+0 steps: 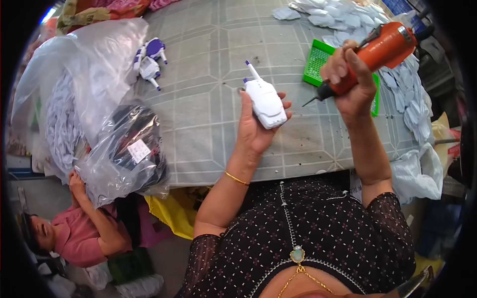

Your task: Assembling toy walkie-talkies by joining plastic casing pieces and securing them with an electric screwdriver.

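Note:
A white toy walkie-talkie (267,103) with a purple-tipped antenna lies across the palm of my left hand (254,124), its plain side up, thumb and fingers along its edges. My right hand (350,82) is wrapped round an orange electric screwdriver (380,52). The thin dark bit slants down toward the left and stays apart from the walkie-talkie. Behind that hand sits a green perforated basket (314,60), partly hidden by it. Its contents are too small to make out.
White plastic shells (343,17) pile up along the far right of the table (208,99). Several white-and-purple walkie-talkies (150,62) lie at the left, beside clear plastic bags (107,42) of parts. Another person (92,228) works at the lower left, hands at a bag.

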Action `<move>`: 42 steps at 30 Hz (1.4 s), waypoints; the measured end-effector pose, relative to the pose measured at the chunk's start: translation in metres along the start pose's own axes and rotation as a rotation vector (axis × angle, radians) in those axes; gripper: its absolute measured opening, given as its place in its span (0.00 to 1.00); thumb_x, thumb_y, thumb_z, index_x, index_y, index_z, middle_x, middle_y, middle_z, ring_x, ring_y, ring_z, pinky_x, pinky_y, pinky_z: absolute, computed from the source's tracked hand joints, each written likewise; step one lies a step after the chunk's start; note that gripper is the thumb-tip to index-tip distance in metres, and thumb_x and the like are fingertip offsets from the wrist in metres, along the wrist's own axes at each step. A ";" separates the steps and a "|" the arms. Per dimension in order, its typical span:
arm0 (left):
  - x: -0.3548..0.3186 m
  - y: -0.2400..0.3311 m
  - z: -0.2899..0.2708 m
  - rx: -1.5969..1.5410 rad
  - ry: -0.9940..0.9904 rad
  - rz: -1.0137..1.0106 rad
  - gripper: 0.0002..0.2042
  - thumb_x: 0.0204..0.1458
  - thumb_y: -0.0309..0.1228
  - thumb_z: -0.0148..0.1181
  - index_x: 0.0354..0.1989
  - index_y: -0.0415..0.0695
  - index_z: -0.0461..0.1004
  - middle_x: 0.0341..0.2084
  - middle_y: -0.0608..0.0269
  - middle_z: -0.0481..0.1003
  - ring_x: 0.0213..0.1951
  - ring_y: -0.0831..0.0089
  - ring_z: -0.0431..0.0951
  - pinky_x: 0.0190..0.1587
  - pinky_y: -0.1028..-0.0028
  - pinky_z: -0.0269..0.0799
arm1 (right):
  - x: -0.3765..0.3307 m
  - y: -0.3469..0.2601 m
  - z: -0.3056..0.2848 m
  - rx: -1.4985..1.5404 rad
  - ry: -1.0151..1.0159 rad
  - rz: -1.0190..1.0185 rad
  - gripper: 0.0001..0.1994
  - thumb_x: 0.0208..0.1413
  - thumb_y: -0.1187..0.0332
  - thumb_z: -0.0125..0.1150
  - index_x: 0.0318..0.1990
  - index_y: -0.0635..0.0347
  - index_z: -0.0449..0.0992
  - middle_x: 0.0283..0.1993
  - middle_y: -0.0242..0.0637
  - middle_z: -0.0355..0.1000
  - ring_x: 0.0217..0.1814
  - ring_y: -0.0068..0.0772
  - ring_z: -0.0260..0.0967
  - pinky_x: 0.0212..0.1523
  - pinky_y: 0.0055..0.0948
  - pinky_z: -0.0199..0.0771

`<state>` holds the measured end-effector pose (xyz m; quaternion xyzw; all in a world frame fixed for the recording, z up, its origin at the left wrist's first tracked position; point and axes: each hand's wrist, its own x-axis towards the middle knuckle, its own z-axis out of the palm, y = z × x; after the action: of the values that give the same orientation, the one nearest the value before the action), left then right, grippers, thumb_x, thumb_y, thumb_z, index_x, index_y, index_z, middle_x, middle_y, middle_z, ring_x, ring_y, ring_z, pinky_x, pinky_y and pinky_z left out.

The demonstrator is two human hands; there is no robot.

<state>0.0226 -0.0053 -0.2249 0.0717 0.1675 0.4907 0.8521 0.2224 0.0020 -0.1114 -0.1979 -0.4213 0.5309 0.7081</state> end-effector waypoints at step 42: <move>-0.001 -0.015 0.005 -0.085 0.010 -0.143 0.27 0.63 0.57 0.50 0.56 0.47 0.70 0.41 0.48 0.78 0.40 0.59 0.82 0.37 0.57 0.84 | -0.019 0.030 0.014 0.054 -0.433 -0.010 0.11 0.64 0.61 0.55 0.49 0.53 0.65 0.27 0.26 0.63 0.25 0.20 0.62 0.37 0.29 0.65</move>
<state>0.0357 -0.0138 -0.2238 0.0211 0.1553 0.4357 0.8863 0.1917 -0.0066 -0.1328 -0.0583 -0.5501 0.5686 0.6089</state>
